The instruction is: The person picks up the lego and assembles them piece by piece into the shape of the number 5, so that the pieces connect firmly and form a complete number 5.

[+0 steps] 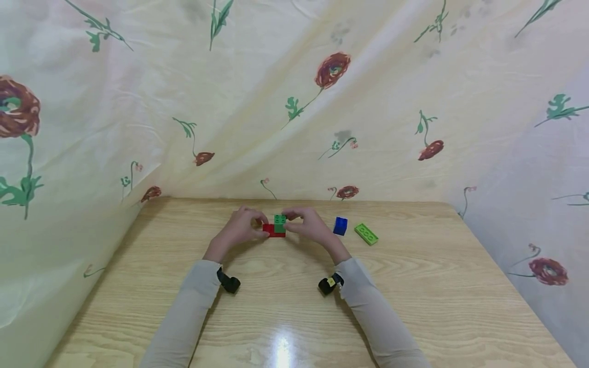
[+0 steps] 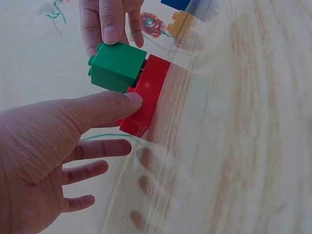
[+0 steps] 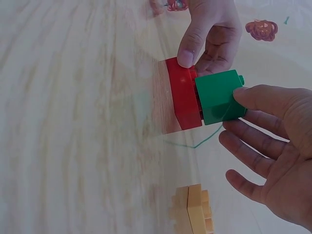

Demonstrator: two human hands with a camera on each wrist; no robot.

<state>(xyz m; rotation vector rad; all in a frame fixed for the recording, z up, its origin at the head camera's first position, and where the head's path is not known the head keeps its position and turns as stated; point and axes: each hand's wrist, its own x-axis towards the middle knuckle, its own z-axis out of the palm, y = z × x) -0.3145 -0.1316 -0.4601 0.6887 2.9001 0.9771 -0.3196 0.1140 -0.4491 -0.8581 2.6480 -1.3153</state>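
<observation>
A long red toy building brick [image 1: 270,228] lies on the table with a green brick [image 1: 279,225] on its studs, toward its right end. My left hand [image 1: 236,227] pinches the left part of the red brick, thumb on the near face; its other fingers are spread in the left wrist view. With thumb and fingertips, my right hand [image 1: 313,225] holds the green brick near its studded top. A narrow dark gap shows between the two bricks [image 3: 219,100], and I cannot tell whether they are fully pressed together.
Right of my right hand lie a blue brick [image 1: 340,226] and a flat light-green brick [image 1: 366,234], which looks orange in the wrist views. Flowered cloth [image 1: 257,76] hangs behind the wooden table [image 1: 276,276]. Small black cameras [image 1: 231,284] sit on both wrists.
</observation>
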